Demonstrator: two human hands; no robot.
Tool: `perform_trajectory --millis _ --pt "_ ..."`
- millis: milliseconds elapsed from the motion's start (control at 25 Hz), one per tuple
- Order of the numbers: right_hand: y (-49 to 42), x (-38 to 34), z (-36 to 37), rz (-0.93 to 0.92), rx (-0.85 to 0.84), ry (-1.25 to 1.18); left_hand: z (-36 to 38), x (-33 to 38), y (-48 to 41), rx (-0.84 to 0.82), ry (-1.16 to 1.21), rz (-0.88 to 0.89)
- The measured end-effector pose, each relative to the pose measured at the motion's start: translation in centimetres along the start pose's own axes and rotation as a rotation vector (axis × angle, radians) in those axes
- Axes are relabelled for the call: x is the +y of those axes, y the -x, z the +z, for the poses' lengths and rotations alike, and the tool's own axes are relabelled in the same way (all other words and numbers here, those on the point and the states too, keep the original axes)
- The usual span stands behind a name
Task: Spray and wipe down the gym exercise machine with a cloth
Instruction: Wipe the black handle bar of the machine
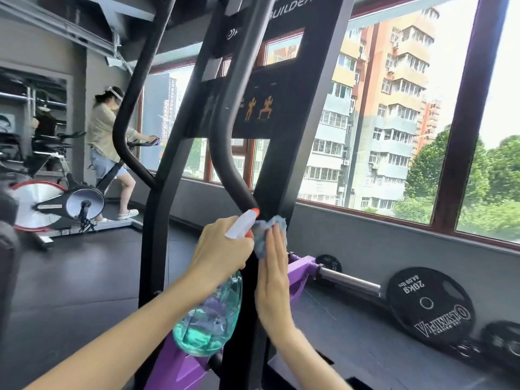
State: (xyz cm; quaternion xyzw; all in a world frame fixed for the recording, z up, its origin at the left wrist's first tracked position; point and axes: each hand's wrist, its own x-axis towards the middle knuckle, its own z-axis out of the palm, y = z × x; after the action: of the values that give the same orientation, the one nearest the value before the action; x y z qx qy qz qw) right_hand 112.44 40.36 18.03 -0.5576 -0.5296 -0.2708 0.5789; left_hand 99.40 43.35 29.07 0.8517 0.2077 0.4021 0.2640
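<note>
1. Left hand [225, 249] is curled round the neck of the spray bottle [208, 313]. The trigger finger is hidden, so I cannot tell if it is squeezing. The nozzle sits just left of the right hand's fingertips.
2. Right hand [271, 266] is flat, fingers straight and pressed together, pushing the blue cloth [277, 224] onto the black machine upright [284, 164].
3. The cloth is bunched at and above those fingertips, only partly under them.
4. Risk: nothing pinches the cloth, so easing pressure could drop it toward the purple base [302, 267] just right of the hand.
5. Risk: a squeeze this close would likely soak fingers and cloth rather than the frame.
6. Risk: the bunched cloth may roll mid-stroke and leave streaks.
7. Risk: the bottle body hangs below the left hand near the upright and could knock it.
</note>
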Motion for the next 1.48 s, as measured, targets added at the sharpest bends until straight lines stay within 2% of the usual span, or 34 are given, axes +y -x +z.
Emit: perform_trajectory --millis 80,160,280,360,480,600,720,840,880,1000,1080,1160,1240,1480 --pt "2.9 -1.7 1.2 0.120 0.055 -0.100 -0.5 -0.4 0.7 -0.010 -0.014 0.010" --pt "-2.2 -3.1 1.1 0.264 0.183 -0.219 -0.7 -1.3 1.1 -0.013 -0.034 0.012" --pt "-10.1 -3.2 -0.1 0.380 0.408 -0.203 -0.6 -2.6 1.2 -0.057 -0.085 0.019" --pt "-7.5 -3.3 1.2 0.388 0.469 -0.172 -0.1 -2.7 1.3 -0.080 -0.061 0.012" --pt "0.4 -3.5 2.0 0.392 0.369 -0.183 -0.5 -2.4 1.4 -0.078 0.027 -0.024" --pt "-3.2 -2.8 0.3 0.393 0.299 -0.152 -1.0 -2.9 1.3 -0.083 0.033 -0.017" --pt "-7.7 -3.7 0.1 0.180 0.295 -0.066 -0.9 -3.4 1.9 -0.097 0.052 -0.007" --pt "-1.3 -1.9 2.4 0.162 0.260 -0.033 -0.8 -4.0 3.0 -0.083 0.101 -0.044" --pt "2.7 -0.6 2.6 0.141 0.187 -0.004 -0.8 -4.4 3.2 -0.073 0.134 -0.074" --pt "13.8 3.6 1.1 0.037 -0.216 0.222 -0.4 -5.6 4.3 -0.075 0.175 -0.158" --pt "16.5 5.7 -1.5 -0.051 -0.425 0.336 0.3 -6.1 4.9 -0.095 0.175 -0.200" --pt "14.9 5.8 -3.4 -0.088 -0.493 0.341 0.9 -6.2 5.3 -0.105 0.189 -0.219" --pt "10.6 4.2 -3.7 -0.111 -0.441 0.297 1.4 -6.1 5.4 -0.101 0.208 -0.219" --pt "-4.8 1.2 -2.5 -0.191 -0.070 0.244 1.6 -3.8 3.9 -0.019 0.205 -0.119"
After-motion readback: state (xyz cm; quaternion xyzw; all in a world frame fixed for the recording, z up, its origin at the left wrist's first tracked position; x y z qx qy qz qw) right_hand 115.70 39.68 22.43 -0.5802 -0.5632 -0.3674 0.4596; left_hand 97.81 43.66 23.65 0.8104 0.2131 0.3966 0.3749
